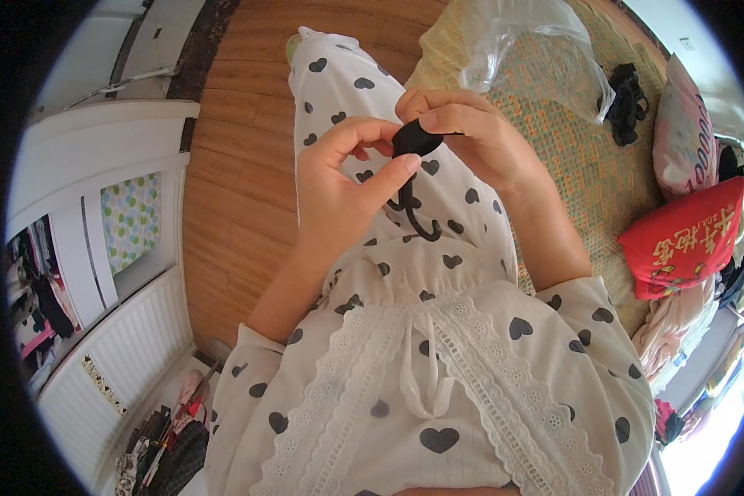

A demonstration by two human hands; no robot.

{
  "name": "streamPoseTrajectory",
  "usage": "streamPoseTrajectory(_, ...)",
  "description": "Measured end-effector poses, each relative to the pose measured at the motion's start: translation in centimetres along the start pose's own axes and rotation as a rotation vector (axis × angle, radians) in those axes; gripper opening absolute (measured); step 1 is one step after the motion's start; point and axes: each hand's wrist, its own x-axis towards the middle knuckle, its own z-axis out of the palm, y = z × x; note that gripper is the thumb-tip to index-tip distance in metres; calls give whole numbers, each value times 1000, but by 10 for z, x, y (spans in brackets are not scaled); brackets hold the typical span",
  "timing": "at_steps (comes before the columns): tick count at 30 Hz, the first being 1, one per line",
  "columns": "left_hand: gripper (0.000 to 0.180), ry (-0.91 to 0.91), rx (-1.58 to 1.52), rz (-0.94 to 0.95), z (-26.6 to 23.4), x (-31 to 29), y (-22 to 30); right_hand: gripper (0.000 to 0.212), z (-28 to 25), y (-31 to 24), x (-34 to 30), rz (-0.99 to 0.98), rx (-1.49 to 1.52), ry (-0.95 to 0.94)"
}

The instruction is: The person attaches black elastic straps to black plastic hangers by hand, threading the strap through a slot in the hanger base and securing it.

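Observation:
A small, flat black piece [416, 139], smooth like fabric, is held up above my lap. A thin black strap or cord hangs from it and curls at its lower end; I cannot tell exactly what kind of thing it is. My left hand [351, 169] pinches its left and lower edge between thumb and fingers. From the other side, my right hand [475, 136] grips its upper right edge, thumb pressed on the front. Beneath both hands lies the white dress [438, 260] with black hearts, spread over my legs.
To the right is a bed with a patterned yellow-green cover [546, 157]. On it lie a clear plastic bag [546, 58], a dark crumpled bundle [628, 103], a pink cushion [684, 136] and a red cushion [686, 240]. Wood flooring [227, 182] and a white cabinet [132, 306] are left.

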Motion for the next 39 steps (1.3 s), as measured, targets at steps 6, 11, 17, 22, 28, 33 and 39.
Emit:
streamPoseTrajectory(6,21,11,-73,-74,0,-2,-2,22,5,2,4,26,50,-19)
streamPoseTrajectory(11,16,-66,-429,-314,1,-4,3,21,-6,5,8,77,57,-80)
streamPoseTrajectory(17,7,-201,-490,-459,-2,-5,3,16,-1,6,11,126,4,-119)
streamPoseTrajectory(22,24,-322,-173,-139,-8,-13,-7,17,4,24,12,42,-43,151)
streamPoseTrajectory(28,47,-593,-262,3,-9,-14,-9,16,3,31,13,-2,-18,234)
streamPoseTrajectory(33,42,-851,-200,28,-23,-14,-23,15,0,27,-6,-80,-263,293)
streamPoseTrajectory(39,24,-815,-100,-168,-15,-16,-13,12,-9,34,-24,18,-299,256)
